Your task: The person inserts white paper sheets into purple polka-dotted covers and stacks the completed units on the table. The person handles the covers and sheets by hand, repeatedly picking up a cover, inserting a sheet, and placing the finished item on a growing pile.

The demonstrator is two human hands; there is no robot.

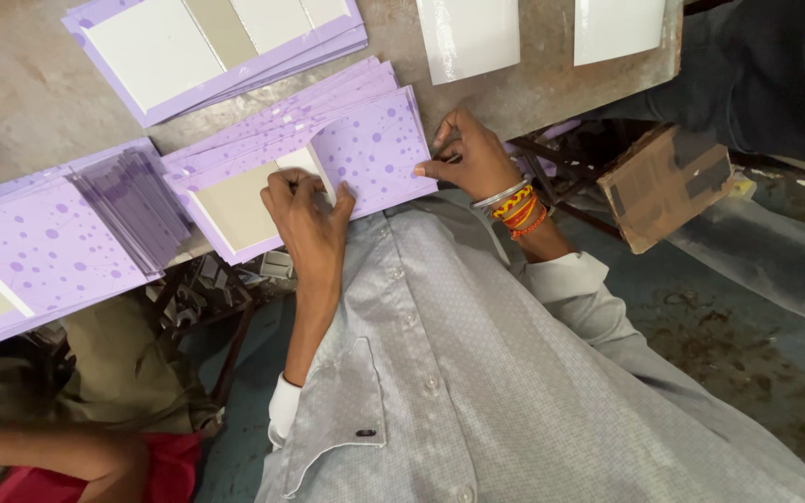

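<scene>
Watching: my two hands work a lilac dotted cover (370, 149) on top of a fanned stack at the desk (30, 84) edge.
Left hand (305, 219): fingers flat, pressing its grey board panel (239, 205).
Right hand (468, 158): pinching the cover's right edge.

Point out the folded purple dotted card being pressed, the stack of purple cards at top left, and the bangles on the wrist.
Folded purple dotted card (370, 149), head view: on its spotted flap.
Stack of purple cards (156, 51), head view: top sheet's white panel.
Coloured bangles (514, 205), head view: on the yellow-red band at the right wrist.
</scene>
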